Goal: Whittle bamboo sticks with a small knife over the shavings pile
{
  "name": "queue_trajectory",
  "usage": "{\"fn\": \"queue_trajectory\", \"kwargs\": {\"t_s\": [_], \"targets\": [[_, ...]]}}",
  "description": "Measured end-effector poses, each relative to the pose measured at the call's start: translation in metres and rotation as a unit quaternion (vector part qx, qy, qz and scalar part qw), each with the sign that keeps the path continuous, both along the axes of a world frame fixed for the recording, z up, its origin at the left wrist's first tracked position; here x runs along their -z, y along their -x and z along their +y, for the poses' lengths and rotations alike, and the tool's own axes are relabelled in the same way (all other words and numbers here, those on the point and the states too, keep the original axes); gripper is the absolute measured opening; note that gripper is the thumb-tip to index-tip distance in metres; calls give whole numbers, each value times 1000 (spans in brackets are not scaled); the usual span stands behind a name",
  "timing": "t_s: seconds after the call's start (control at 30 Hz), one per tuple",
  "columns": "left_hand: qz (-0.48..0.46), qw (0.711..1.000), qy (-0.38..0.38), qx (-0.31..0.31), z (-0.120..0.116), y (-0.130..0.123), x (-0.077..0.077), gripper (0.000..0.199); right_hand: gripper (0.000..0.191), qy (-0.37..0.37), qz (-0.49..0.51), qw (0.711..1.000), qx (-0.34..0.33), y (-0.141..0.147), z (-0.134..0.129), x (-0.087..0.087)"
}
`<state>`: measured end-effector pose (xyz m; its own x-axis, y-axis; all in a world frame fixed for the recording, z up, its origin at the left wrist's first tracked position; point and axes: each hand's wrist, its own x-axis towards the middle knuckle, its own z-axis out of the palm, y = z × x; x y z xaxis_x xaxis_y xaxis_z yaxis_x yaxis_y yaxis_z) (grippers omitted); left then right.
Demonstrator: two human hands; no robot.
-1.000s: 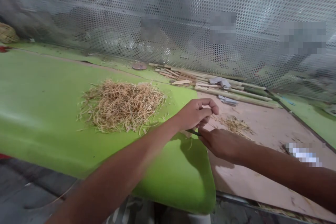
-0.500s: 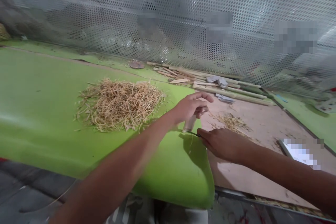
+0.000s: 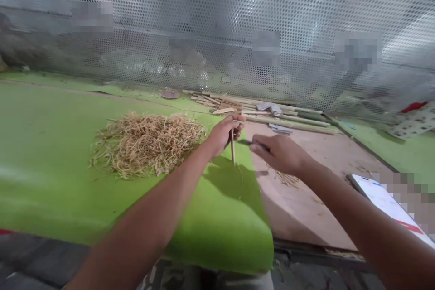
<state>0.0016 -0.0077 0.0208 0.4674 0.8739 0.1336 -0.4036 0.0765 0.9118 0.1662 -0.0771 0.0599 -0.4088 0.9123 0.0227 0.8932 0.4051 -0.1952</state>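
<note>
The left hand's fingers (image 3: 227, 133) grasp a slim wooden stick (image 3: 233, 149) above the green surface (image 3: 234, 217), near its right edge, while the right hand's fingers (image 3: 250, 145) clench a dark-bladed knife (image 3: 245, 142) beside it. Pale shavings (image 3: 146, 145) lie heaped to the left.

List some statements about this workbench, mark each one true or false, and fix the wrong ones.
1. The left hand holds a slim, pale wooden stick. True.
2. The tangled heap of straw-coloured shavings lies on a bare pinkish board. False: it lies on the bright green sheet.
3. The right hand is empty. False: it grips a thin, dark tool.
4. Long, pale wooden strips lie near the foot of the perforated metal screen. True.
</note>
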Motion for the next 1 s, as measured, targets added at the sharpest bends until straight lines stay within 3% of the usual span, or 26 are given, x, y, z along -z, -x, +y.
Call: {"fn": "queue_trajectory", "kwargs": {"t_s": [0.13, 0.23, 0.37, 0.53, 0.7, 0.83, 0.93, 1.0], "targets": [[-6, 996, -66, -63, -1, -7, 11, 23, 58, -154, 193, 968, 34, 1, 25, 11], [4, 990, -83, -115, -4, -13, 12, 30, 57, -202, 276, 939, 37, 9, 35, 20], [35, 978, -58, -196, -10, -19, 8, 23, 43, -184, 280, 941, 46, 21, 33, 24], [25, 974, -46, -218, -14, -22, 5, 10, 28, -135, 289, 946, 65, 26, 29, 23], [104, 961, -61, -249, -9, -23, 12, 22, 24, -128, 342, 928, 67, 24, 31, 26], [171, 961, -10, -217, -6, -22, 16, 41, 30, -158, 355, 921, 42, 24, 32, 29], [145, 976, 3, -161, -4, -19, 18, 44, 43, -165, 363, 917, 15, 21, 34, 33], [126, 983, 19, -131, 0, -18, 20, 42, 53, -159, 333, 929, 37, 18, 36, 36]]}}
